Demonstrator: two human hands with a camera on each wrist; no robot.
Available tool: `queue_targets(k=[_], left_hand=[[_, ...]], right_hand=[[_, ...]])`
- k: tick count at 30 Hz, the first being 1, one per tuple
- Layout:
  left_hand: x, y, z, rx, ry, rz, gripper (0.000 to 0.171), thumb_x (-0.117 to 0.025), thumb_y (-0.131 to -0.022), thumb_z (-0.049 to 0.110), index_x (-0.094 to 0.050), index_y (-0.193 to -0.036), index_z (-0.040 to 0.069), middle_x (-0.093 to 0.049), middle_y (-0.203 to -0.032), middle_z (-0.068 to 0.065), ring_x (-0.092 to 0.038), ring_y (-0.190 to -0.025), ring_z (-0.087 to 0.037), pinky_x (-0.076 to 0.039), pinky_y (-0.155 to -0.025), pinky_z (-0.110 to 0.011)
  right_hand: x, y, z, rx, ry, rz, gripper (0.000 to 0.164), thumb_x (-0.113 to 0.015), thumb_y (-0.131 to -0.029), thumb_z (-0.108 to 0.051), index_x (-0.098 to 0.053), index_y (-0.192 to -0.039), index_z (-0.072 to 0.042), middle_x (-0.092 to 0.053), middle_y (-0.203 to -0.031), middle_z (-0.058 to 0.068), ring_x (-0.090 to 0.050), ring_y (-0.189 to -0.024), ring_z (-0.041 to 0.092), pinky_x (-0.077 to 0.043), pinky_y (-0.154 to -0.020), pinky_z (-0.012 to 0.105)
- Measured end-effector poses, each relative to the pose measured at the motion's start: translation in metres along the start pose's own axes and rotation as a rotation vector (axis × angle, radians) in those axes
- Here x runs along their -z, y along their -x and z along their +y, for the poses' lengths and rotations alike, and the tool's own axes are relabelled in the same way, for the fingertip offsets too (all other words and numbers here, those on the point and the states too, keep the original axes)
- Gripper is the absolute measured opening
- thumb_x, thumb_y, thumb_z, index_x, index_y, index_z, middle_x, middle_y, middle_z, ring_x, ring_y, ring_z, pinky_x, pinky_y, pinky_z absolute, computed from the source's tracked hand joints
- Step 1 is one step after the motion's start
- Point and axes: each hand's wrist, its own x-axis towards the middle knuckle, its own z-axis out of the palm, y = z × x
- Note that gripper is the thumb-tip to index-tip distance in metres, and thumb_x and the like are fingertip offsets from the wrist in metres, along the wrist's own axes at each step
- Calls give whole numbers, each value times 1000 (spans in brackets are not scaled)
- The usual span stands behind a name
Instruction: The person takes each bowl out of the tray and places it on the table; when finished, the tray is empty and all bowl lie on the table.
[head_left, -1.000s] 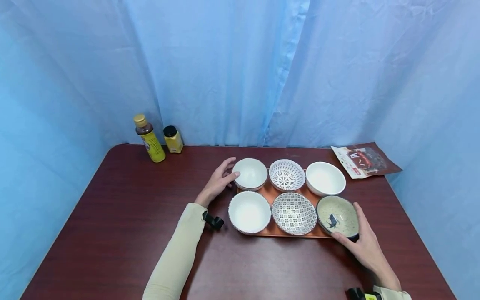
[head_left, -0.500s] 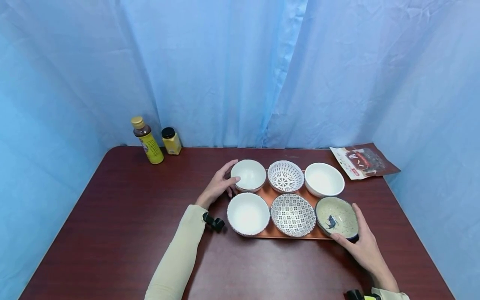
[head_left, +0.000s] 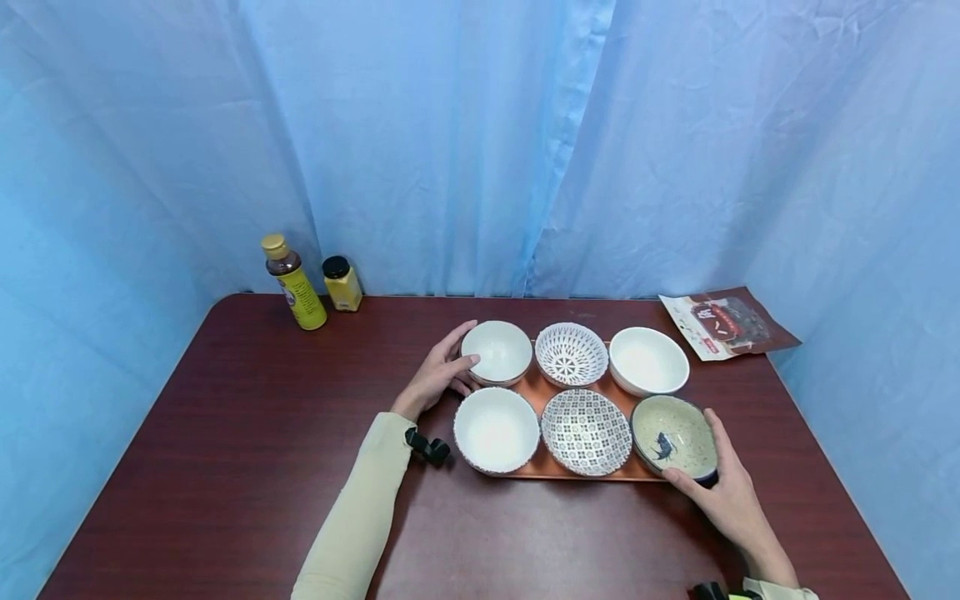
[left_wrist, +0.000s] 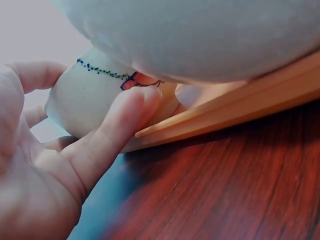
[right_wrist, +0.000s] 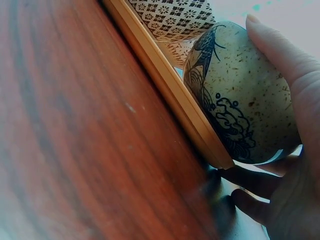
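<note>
My left hand [head_left: 437,372] grips the white bowl [head_left: 498,352] at the back left of an orange-brown tray [head_left: 536,392], its thumb against the near side and its fingers around the left. In the left wrist view this bowl [left_wrist: 95,95] shows a dotted line and a red-and-blue motif outside. At the front right, my right hand [head_left: 731,483] holds a speckled greenish bowl [head_left: 678,433] with a blue drawing inside. The right wrist view shows dark line drawings on that bowl's [right_wrist: 250,95] outside, the thumb at its rim and fingers near the tray's end.
Between and beside them on the tray stand a white bowl [head_left: 497,432], a patterned bowl [head_left: 587,433], a fluted bowl [head_left: 572,354] and another white bowl [head_left: 648,360]. A sauce bottle [head_left: 300,292] and yellow jar [head_left: 342,285] stand back left; a brown packet [head_left: 731,323] lies back right.
My left hand's fingers have drawn in closer around the back-left bowl. The right hand keeps its hold, and the tray and bowls stay in place.
</note>
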Motion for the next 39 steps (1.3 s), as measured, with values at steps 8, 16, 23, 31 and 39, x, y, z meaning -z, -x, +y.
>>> queue_targets(k=[8,16,23,31,39], left_hand=[[0,-2,-1,-5,36,13,68,-52,-102,10,-20,-161,15,-32,-161,-20,-69,-60,-15,-59,-54,-26],[-2,-1,0,-30,88,27,68,-52,-100,4,-24,-160,14,-30,-163,-17,-68,-58,-17,-59,-53,-27],[-4,0,2,-46,102,62,67,-49,-98,-2,-26,-160,11,-34,-160,-21,-68,-56,-19,-59,-51,-30],[2,3,10,-69,157,88,68,-47,-97,-4,-27,-159,11,-35,-159,-24,-70,-54,-21,-61,-52,-34],[15,12,18,-92,152,117,68,-46,-96,-5,-25,-159,10,-37,-157,-26,-70,-54,-21,-61,-52,-34]], right_hand=[[0,0,-1,-8,-2,-3,104,-74,-88,-29,-3,-163,-18,-12,-167,23,-10,-155,33,-14,-125,55],[0,2,-1,18,-5,8,103,-74,-89,-28,-4,-163,-18,-12,-167,22,-9,-156,24,-11,-127,35],[1,0,-1,13,-10,0,103,-74,-89,-28,-3,-163,-17,-12,-167,23,-12,-155,37,-13,-126,52],[2,0,-2,-4,-17,-11,105,-74,-88,-29,-2,-163,-17,-10,-167,24,-13,-152,46,-17,-118,70],[1,1,0,-16,-3,-9,104,-74,-89,-30,-2,-163,-19,-10,-168,21,-11,-154,40,-13,-125,54]])
